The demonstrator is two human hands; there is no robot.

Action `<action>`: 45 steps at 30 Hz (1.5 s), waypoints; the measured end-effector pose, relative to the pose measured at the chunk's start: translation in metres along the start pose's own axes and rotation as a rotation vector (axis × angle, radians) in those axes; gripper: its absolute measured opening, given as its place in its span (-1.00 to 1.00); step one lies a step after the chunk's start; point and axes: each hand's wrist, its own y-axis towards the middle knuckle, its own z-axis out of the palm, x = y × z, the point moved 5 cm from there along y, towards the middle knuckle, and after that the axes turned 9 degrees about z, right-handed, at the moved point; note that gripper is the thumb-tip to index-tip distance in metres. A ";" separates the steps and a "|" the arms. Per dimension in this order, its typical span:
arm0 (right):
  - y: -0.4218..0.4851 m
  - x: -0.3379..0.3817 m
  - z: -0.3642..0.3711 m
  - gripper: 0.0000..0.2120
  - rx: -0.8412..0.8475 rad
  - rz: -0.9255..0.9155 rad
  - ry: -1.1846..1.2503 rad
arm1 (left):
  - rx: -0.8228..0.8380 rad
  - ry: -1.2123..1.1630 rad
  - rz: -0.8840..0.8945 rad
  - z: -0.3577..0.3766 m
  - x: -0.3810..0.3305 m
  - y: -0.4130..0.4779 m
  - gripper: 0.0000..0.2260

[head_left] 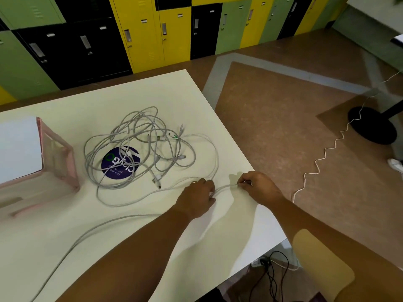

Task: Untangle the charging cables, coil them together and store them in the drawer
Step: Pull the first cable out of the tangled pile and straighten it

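Charging cables [139, 147] lie in a loose grey-white tangle on the middle of the white table [65, 258], with several plug ends showing among the loops. Part of the tangle rests over a round purple sticker [115, 171] lying flat on the tabletop. One long loop leaves the heap on its right side and curves along the table's right edge toward the hands.

Left hand [197, 198] rests knuckles-up on the table near the right edge, fingers curled down over a doubled strand [226, 186] of cable. Right hand [258, 186] sits just beside the right edge, thumb and fingertips pinching the same strand. Hands are apart, and the short length of strand spans the gap between them, low over the surface.

A further cable run [87, 233] emerges from under the left forearm and trails across the near part of the table toward its near left.

A pink translucent drawer unit [58, 158] stands at the left edge of the table, near the tangle and well apart from both hands. Whether its drawer is open cannot be told.

Off the table, lockers [141, 35] in yellow, green and black line the far wall. A white kinked cord [325, 154] lies on the brown floor to the right, near a round black base [373, 127]. Black leads [272, 277] lie on the floor below the near right corner.
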 end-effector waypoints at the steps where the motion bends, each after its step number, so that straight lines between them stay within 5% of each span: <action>1: 0.000 -0.001 0.000 -0.90 0.009 -0.007 0.008 | -0.010 0.017 0.022 0.003 -0.007 0.004 -0.80; 14: 0.018 -0.034 -0.039 -0.84 -0.168 -0.090 -0.342 | -0.148 -0.090 -0.034 0.010 -0.005 0.008 -0.90; 25: 0.019 -0.062 -0.044 -0.80 -0.167 0.178 -0.194 | -0.170 -0.074 -0.024 0.012 -0.003 -0.001 -0.88; 32: 0.016 -0.043 -0.034 -0.77 -0.053 0.131 -0.100 | -0.149 -0.084 -0.067 0.014 -0.002 0.007 -0.89; 45: 0.027 -0.058 -0.028 -0.81 -0.123 0.259 -0.164 | -0.132 -0.103 0.030 0.009 0.000 -0.013 -0.88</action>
